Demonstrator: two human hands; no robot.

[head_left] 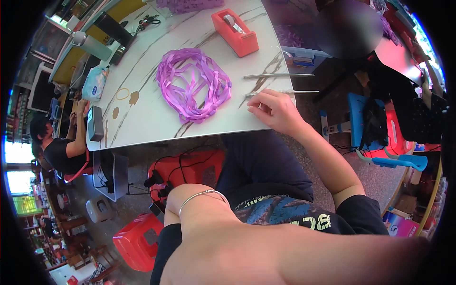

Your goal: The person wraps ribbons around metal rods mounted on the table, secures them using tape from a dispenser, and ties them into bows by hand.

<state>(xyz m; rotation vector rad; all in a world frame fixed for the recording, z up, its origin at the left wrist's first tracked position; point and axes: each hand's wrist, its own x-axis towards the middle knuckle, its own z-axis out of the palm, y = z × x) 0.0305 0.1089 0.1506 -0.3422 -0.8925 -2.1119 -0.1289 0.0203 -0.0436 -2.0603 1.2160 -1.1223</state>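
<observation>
Two hands to report on, and they're doing very different things. Right hand [273, 109] is resting over the table edge, palm turned down, fingers loosely half-curled, with the forearm running back toward the body. Looks relaxed, nothing visible in its grasp. One thin metal rod [308, 91] lies right by its knuckles (can't tell if they touch), and another rod [279, 75] sits just past that.

Left hand [304, 254] is bent way back toward the camera, huge and blurry, with a bangle [209, 192] round the wrist. Fingers aren't readable, so no clue whether it's gripping anything.

Purple ribbon bundle [216, 90] lies in a loose ring on the table [142, 121], to the left of the right hand, touched by neither.

Container-wise: red tape dispenser [236, 33] ahead of the right hand, tape roll [229, 20] seated inside. Beyond the table edge, ahead and right of that hand, a clear bin [320, 61] has something blue in it. Far left of it: a tissue pack [95, 83] and a grey-green bottle [93, 45], contents hidden.
</observation>
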